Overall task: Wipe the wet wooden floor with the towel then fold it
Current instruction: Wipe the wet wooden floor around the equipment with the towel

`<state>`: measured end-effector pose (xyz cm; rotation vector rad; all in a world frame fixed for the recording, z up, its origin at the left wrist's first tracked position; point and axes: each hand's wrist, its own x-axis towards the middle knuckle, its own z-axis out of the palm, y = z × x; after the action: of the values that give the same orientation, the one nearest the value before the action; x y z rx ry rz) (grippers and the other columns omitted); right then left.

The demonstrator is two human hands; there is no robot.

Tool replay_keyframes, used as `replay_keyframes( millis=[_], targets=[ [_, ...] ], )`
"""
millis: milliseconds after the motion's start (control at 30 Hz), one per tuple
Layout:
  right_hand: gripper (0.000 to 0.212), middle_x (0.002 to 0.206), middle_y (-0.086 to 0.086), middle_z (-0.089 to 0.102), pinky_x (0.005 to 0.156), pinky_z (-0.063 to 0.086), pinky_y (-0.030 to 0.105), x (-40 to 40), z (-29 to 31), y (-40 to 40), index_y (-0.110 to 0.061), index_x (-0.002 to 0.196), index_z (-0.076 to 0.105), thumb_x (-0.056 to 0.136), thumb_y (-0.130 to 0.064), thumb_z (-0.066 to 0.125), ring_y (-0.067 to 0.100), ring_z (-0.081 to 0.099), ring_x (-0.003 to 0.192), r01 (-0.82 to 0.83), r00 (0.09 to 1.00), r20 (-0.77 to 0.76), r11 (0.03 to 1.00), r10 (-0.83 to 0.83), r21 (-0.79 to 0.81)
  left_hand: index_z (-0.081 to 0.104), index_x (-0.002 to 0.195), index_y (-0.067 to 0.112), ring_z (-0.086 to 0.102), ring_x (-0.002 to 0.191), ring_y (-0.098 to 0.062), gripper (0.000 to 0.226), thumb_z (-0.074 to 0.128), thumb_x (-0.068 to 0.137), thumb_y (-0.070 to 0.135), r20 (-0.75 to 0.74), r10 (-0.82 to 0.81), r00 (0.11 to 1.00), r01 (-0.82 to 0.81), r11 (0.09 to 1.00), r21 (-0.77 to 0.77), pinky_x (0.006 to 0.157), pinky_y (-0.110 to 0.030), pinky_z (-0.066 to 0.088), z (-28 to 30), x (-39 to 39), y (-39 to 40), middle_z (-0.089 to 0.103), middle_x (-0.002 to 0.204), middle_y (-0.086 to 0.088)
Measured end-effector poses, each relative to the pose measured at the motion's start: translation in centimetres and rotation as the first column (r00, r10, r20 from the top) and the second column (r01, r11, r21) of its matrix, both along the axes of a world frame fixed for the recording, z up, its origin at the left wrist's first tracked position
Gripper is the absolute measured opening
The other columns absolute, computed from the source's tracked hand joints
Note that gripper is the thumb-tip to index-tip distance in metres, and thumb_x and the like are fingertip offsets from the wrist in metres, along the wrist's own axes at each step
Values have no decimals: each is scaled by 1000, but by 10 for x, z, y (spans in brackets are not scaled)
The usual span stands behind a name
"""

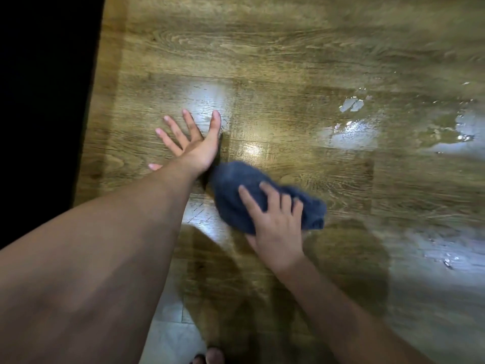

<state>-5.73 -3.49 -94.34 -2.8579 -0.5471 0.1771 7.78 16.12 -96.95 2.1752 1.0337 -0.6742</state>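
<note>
A bunched dark blue towel lies on the wooden floor in the middle of the view. My right hand lies on top of its near right part, fingers curled into the cloth. My left hand rests flat on the floor just left of the towel, its fingers spread and straight. Puddles of water shine on the boards to the right of the towel, and more water glints at the right edge.
A dark, unlit strip runs down the left side beside the floor's edge. Toes of a foot show at the bottom edge. Wet sheen also covers the boards at the lower right.
</note>
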Motion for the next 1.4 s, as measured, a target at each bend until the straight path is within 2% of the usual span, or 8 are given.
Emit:
replay_keyframes(
  millis=[200,300,433,567,767,1033,1167,1400],
  targets=[
    [79,124,16,59,81,44,51,-3,0,-15,-28,143,45,74,-58,67,36,56,93,-184,983,23,983,184,-11,-13,144,58,-30,147,-23,115,-17,38,102,-15,-79,997,80,995,56,92,-79,-19,6,-4,-2,-24,162,9],
    [84,115,19,59,78,46,51,56,-2,-23,-23,141,53,67,-55,78,37,57,92,-232,970,70,972,235,-42,-12,146,56,-26,148,-23,107,-17,47,97,-16,-80,997,81,995,50,90,-82,-14,8,-5,-4,-23,163,8],
    [89,128,22,48,89,41,53,163,-5,-29,-27,149,38,73,-55,76,40,49,110,10,998,56,989,-2,-147,-10,149,54,-25,149,-23,106,-11,50,92,4,-60,998,60,998,19,94,-82,-11,9,-4,-6,-21,163,7],
    [85,135,17,42,92,40,57,230,-6,-27,-31,143,35,72,-52,77,39,45,118,272,961,75,959,-267,-74,-13,146,56,-29,147,-23,102,-11,51,93,2,-80,997,79,995,67,90,-82,-15,6,-4,-5,-25,162,8],
    [90,123,16,48,88,40,53,143,-3,-6,-30,143,42,65,-51,82,37,48,108,281,957,94,958,-275,-63,-19,145,53,-33,145,-27,82,3,71,79,-20,-142,990,144,981,133,87,-83,-17,-3,-5,-3,-31,160,4],
    [93,123,13,60,79,48,49,-32,-4,-17,-30,141,44,60,-51,84,33,56,92,-43,997,67,999,43,1,2,155,38,-28,147,-30,80,24,80,53,-11,-146,989,144,956,255,98,-81,-14,7,2,-27,-25,163,-2],
    [85,123,14,59,77,46,46,-11,-9,-49,-28,142,46,69,-56,78,33,55,92,-129,987,100,992,128,11,-12,151,47,-38,141,-31,81,33,87,65,2,-352,936,343,913,222,96,-77,-21,2,20,-67,-37,157,2],
    [81,118,19,55,79,45,50,87,-4,-101,-24,142,52,70,-55,76,39,54,98,217,974,79,976,-213,-37,-30,137,57,-40,139,-39,77,24,87,78,-103,-431,896,442,886,140,90,-85,-10,2,28,-56,-46,151,5]
  ],
)
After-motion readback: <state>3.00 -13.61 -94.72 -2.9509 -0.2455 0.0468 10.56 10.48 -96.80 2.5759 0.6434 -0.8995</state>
